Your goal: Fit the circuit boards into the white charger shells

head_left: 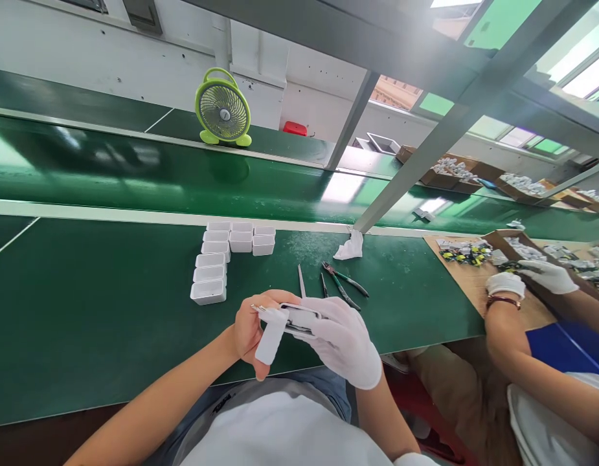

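Both hands busy over the near edge of the green bench (109, 310). My bare left hand (248, 333) is curled around a white flat piece (271, 342), thumb near its lower end, small metal prongs (258, 309) showing by the fingers. My gloved right hand (345, 340) is clamped on a white casing (300, 318), its open side showing, right up against the flat piece; whether the two are already joined there I cannot tell. I'd judge this unit partway: both parts in hand, casing not closed. Ahead and to the left, white housings (210, 290) stand close together in a stepped group, tops open and uncovered; I'd count those as unfinished, though what sits deep inside is too small to read. No closed unit that I can make out among them, so little looks completed on my stretch. Tweezers (301, 279), a slim pointed tool (324, 285) and green-handled pliers (346, 285) lie just beyond my right hand, in neither grip. Crumpled white cloth (350, 248) near the post. To my right, a co-worker's gloved hands (506, 285) are among small parts (467, 254); their progress I can't judge.
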Tool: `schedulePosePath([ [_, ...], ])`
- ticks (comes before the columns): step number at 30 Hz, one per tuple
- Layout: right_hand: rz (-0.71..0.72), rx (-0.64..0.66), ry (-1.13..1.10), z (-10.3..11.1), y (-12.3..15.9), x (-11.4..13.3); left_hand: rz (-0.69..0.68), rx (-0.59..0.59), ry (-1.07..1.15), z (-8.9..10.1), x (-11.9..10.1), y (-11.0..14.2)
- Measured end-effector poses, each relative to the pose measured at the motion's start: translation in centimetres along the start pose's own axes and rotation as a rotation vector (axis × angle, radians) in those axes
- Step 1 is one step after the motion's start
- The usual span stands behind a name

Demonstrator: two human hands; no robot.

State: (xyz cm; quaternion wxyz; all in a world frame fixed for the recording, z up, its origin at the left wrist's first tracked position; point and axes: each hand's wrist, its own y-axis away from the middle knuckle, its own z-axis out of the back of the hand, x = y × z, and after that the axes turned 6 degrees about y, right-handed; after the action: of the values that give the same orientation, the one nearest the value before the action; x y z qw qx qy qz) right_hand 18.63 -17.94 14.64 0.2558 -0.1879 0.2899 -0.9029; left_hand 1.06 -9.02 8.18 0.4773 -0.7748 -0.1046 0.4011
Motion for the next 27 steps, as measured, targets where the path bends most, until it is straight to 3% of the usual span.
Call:
schedulePosePath([
  [7,0.079,-0.062,0.098,0.3,0.0,0.7,-0.006,0.054,0.015,0.2,-0.1,0.1],
  [11,-0.137,-0.024,-0.019,-0.5,-0.3,-0.5,-0.001,0.021,-0.188,0.1,0.1,-0.3],
  [15,-0.487,-0.078,-0.091,-3.7,-3.5,-7.1,0.219,-0.016,-0.541,0.6,-0.2,-1.6],
  [17,-0.706,-0.07,-0.108,-5.7,-6.4,-11.7,0.412,0.037,-0.758,1.0,-0.2,-2.1],
  [19,-0.772,-0.068,-0.104,-7.5,-9.3,-15.8,0.541,0.111,-0.963,1.5,0.1,-2.3],
  [22,-0.85,-0.072,-0.079,-9.6,-12.6,-19.7,0.512,0.173,-1.081,2.1,0.9,-2.1],
  [27,-0.898,-0.092,-0.054,-12.3,-14.3,-20.9,0.442,0.212,-1.218,2.8,1.7,-1.7],
])
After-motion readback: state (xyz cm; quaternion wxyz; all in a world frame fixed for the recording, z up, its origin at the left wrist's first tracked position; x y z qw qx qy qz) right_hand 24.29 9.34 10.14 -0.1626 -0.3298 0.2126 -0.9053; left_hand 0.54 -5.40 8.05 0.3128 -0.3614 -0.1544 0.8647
